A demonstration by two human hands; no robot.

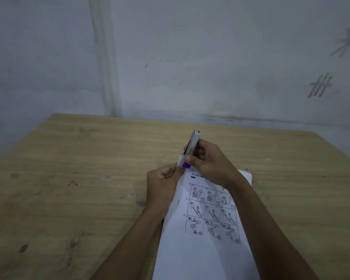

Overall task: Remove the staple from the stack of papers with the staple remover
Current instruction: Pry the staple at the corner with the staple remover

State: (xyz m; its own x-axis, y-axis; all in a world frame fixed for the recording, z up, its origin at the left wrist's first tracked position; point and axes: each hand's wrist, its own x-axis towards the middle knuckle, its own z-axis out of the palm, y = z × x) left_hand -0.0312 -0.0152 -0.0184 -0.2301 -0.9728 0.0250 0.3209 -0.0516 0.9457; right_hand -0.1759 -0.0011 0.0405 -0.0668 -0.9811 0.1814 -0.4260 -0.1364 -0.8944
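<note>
A white stack of papers point(202, 245) with a printed grid of drawings lies on the wooden table point(79, 178) in front of me. My left hand point(162, 184) pinches its raised top left corner. My right hand point(208, 160) grips a silver tool with a purple end, the staple remover point(192, 146), standing nearly upright. Its purple end touches the pinched corner. The staple itself is hidden by my fingers.
The table runs back to a pale grey wall point(190, 67) with scratch marks at the right. Its left edge slants away at the far left. Dark stains dot the wood to the left of the papers.
</note>
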